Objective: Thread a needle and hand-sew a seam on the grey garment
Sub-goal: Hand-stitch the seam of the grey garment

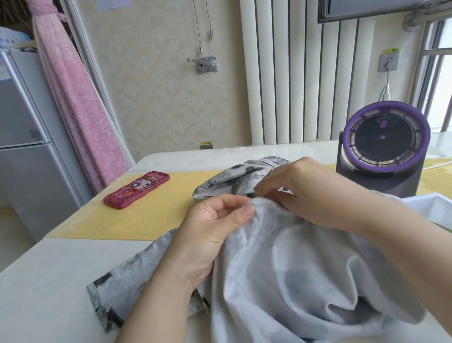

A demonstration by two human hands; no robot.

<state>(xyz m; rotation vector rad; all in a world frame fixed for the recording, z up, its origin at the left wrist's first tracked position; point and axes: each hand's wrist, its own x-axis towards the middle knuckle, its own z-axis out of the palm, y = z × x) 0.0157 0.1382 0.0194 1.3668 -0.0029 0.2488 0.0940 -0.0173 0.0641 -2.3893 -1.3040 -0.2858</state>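
White table (pixel 37 305), yellow runner (pixel 145 217) across it. White tray (pixel 449 210) at right edge; a green sliver shows inside, contents otherwise hidden by the right forearm. Fridge (pixel 8 125) labels and the yellow sticker above the socket (pixel 388 62): unreadable. Fan (pixel 384 139) display too faint to read. Grey garment (pixel 286 263) heaped at near edge, centre. Left hand (pixel 214 229) pinches its raised fold, thumb against forefinger. Right hand (pixel 303 190), fingers curled, pinches the same fold; needle not discernible. Phone (pixel 136 190) well apart, left; bare tabletop near left.
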